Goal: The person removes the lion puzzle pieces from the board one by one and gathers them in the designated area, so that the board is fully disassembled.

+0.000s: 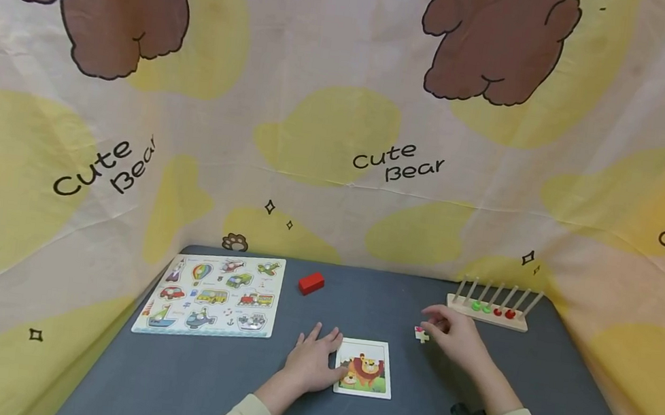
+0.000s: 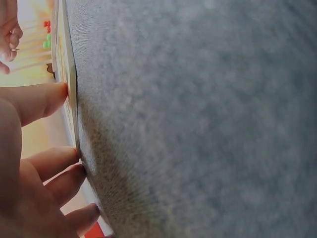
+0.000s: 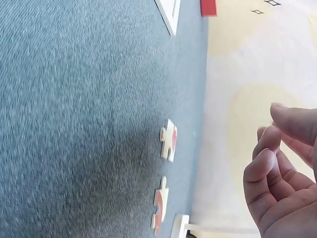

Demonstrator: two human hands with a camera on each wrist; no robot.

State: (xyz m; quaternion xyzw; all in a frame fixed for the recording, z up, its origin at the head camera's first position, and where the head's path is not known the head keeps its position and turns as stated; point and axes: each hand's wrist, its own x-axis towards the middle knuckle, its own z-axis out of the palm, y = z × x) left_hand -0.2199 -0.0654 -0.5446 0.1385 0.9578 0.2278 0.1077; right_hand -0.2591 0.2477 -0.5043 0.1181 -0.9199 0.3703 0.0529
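Note:
My left hand [image 1: 311, 362] is spread at the left side of a white-framed picture board [image 1: 362, 392] showing a lion and a cub. In the left wrist view its thumb [image 2: 47, 99] touches the board's edge, and the other fingertips [image 2: 54, 161] are near its corner. My right hand [image 1: 456, 334] hovers at the right, fingers loosely bent, with nothing visible in its grasp. Close to it on the table is a small pink-and-white jigsaw piece [image 1: 421, 335]. The right wrist view shows two pieces, one upper [image 3: 169, 141] and one lower [image 3: 159, 206], below the raised hand.
A vehicle puzzle board [image 1: 212, 310] lies at the left, and a red block [image 1: 311, 283] sits behind the lion board. At the back right stands a wooden peg rack [image 1: 489, 314] with green and red beads. A patterned cloth [image 1: 306, 218] surrounds the table.

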